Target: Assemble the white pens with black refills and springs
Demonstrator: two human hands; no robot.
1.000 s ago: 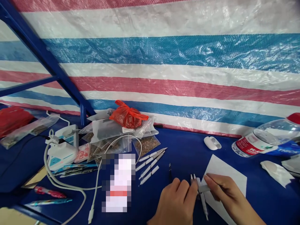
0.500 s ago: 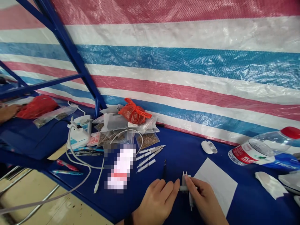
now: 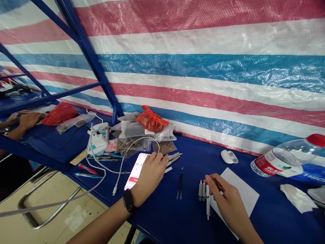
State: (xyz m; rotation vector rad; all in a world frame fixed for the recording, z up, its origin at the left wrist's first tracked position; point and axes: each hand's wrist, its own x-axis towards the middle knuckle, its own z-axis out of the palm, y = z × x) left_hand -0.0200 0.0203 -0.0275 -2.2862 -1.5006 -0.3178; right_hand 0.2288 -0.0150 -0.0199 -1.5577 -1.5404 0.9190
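Note:
My left hand (image 3: 149, 176), with a black smartwatch (image 3: 128, 200) on its wrist, lies over a smartphone (image 3: 134, 171) on the blue table cover (image 3: 162, 217). The phone's lit screen shows a timer. My right hand (image 3: 225, 200) is over the edge of a white paper sheet (image 3: 240, 186), its fingertips at the top of a slim white tube (image 3: 208, 203). Beside that tube lie two short grey-capped tubes (image 3: 201, 190). Black tweezers (image 3: 180, 183) lie between my hands. Several white tubes (image 3: 172, 159) are partly hidden behind my left hand.
Clear bags of dried plant matter (image 3: 164, 146) and a red plastic bag (image 3: 151, 119) are heaped at the back, beside a white charger (image 3: 98, 143). A water bottle (image 3: 289, 160) stands far right. Another person's hand (image 3: 27, 119) rests far left.
My left hand has left the tubes and now lies on the phone, whose screen has lit up. My right hand stays near the tubes, and the view has shifted slightly.

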